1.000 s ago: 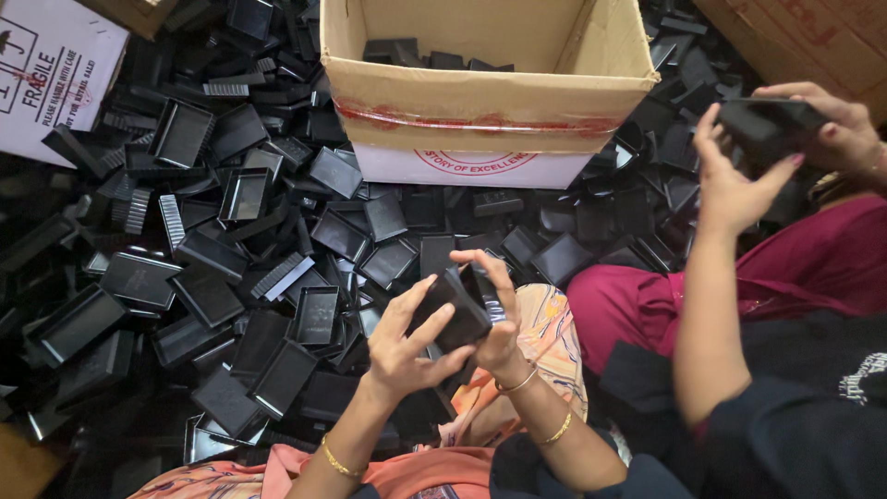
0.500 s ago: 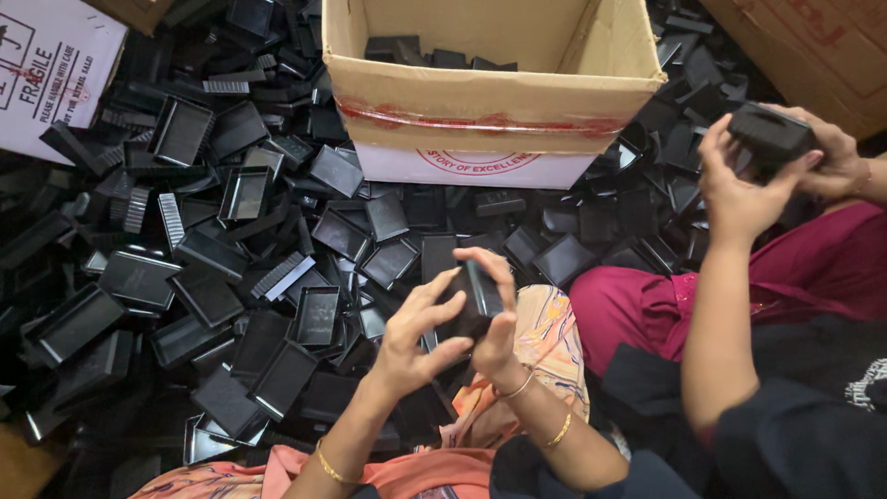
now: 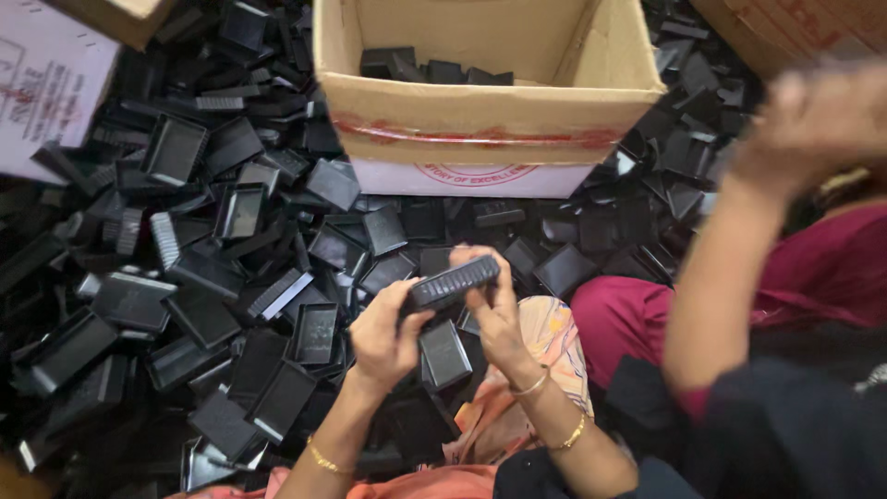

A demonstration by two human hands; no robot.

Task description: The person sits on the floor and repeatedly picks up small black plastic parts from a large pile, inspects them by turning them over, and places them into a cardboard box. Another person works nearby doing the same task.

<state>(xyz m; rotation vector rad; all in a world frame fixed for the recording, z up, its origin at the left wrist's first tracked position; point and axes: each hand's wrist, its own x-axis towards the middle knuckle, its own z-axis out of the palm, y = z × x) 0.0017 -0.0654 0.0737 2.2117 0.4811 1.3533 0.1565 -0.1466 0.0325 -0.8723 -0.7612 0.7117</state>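
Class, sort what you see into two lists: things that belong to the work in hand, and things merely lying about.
In use:
left hand
right hand
ribbed black plastic part held between both hands
open cardboard box holding black parts
heap of black plastic trays

Lying about:
white printed carton, upper left
brown carton, upper right
co-worker's blurred hand

Bare forearms, no sleeves. Left hand [image 3: 383, 333]: a thin gold bangle [image 3: 325, 459] at the wrist. Right hand [image 3: 494, 310]: two thin gold bangles [image 3: 554, 411] on the forearm. Orange patterned garment [image 3: 550, 346] covers the lap.
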